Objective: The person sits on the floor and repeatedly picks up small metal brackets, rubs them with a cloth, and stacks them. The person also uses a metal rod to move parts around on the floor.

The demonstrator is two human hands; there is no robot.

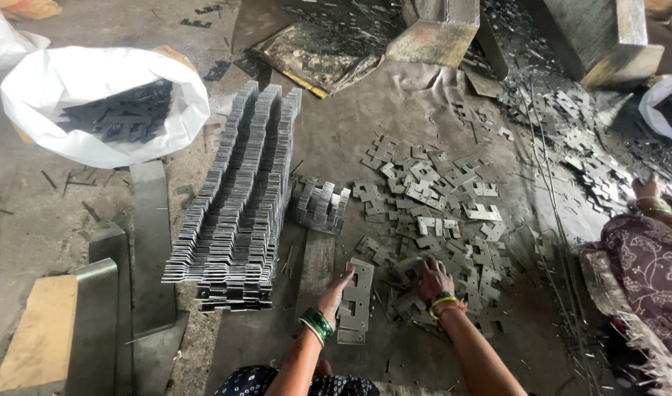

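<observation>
The left hand (338, 286) is partly open, fingers curved, its fingertips against the left edge of a flat metal plate (356, 301) that lies on the floor (351, 139). It touches the plate rather than gripping it; the thumb is hidden. The plate is long, with square cut-outs, and runs from just above the hand down past the wrist. The left forearm comes up from the bottom edge, leaning right, with green bangles (317, 325) at the wrist.

The right hand (433, 281) lies palm down with fingers spread, resting on the near edge of a loose pile (431, 213) of small plates. Whether it grips any piece cannot be told. Its forearm rises from the lower right, leaning left, with a yellow-green bangle (443, 301) at the wrist. The two hands are near each other, with the plate between them.

Left of the left hand stand long stacked rows (240, 205) of the same plates on edge, and a short bundle (320, 207) sits between rows and pile. Well apart, at upper left, an open white sack (105, 106) holds dark plates. At the right edge another person's patterned cloth (648, 271) shows.
</observation>
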